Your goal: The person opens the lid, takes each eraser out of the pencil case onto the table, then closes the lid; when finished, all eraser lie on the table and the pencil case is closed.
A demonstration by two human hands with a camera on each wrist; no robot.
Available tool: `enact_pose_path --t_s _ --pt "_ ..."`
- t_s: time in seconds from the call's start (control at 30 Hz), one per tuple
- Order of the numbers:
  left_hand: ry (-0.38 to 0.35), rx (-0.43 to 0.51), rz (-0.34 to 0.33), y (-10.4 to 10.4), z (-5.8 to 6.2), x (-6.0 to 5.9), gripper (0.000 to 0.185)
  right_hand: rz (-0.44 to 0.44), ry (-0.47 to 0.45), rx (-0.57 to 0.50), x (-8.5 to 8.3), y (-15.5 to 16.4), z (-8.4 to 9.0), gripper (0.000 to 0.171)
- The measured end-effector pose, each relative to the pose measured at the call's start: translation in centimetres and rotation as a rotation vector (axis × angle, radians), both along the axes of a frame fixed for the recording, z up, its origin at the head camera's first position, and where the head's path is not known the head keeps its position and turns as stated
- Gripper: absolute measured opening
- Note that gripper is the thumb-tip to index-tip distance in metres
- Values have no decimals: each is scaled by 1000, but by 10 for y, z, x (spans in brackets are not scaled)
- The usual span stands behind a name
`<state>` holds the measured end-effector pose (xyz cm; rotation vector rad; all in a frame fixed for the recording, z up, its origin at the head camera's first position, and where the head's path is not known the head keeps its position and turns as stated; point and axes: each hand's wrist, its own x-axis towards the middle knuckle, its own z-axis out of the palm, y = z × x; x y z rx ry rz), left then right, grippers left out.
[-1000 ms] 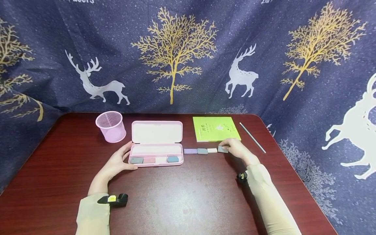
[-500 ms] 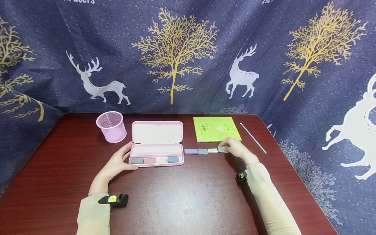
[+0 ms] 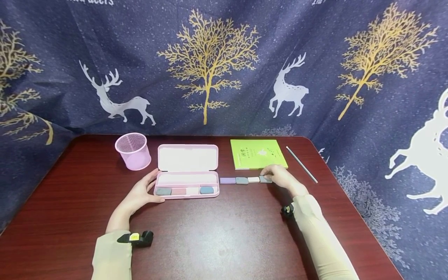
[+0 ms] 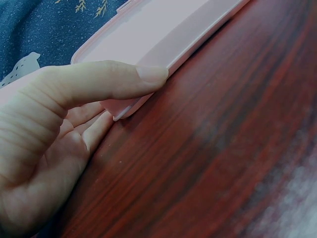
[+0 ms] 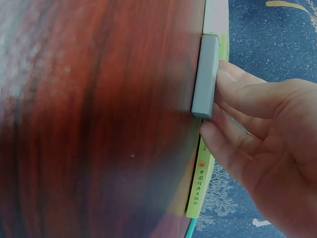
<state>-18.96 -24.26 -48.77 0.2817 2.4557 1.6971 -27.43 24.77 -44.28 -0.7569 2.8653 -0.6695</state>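
Observation:
A pink pencil case (image 3: 187, 196) lies on the table with its lid (image 3: 188, 157) raised toward the back. In its front compartment sit a grey eraser (image 3: 163, 191), a pink eraser (image 3: 179, 191), a white eraser (image 3: 192, 191) and a blue eraser (image 3: 206, 190). My left hand (image 3: 140, 192) grips the case's left end, thumb at the front wall. Right of the case runs a row: a purple block (image 3: 227, 181), a grey eraser (image 3: 241, 181), a white eraser (image 3: 253, 180) and another grey eraser (image 5: 205, 77). My right hand (image 3: 281, 178) pinches that last one.
A pink mesh pen holder (image 3: 134, 153) stands behind my left hand. Just behind the row lies a green book (image 3: 258, 153). A pencil (image 3: 301, 164) lies near the right table edge. A printed cloth (image 3: 224, 77) hangs behind the table.
The grey eraser at the row's right end has turned slightly and now lies more in line with the others. My left hand keeps its place on the pencil case.

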Motion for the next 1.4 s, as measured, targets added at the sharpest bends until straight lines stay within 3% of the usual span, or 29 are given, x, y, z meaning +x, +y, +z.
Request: enact_pose_path --t_s 0.23,0.5,0.8,1.07,1.2,1.4 --pt "14 9 -6 0 0 -1 111 0 10 -10 1 -5 5 14" --pt "7 10 -1 1 1 0 111 14 104 -43 6 -30 18 12" --pt "16 24 -5 0 1 1 110 52 180 -104 10 -82 29 9" --pt "23 22 -6 0 2 0 110 118 313 -222 20 -146 29 11" --pt "22 25 -4 0 2 0 110 139 313 -259 23 -175 28 12" --pt "27 31 -4 0 2 0 110 158 217 -239 27 -211 27 14"
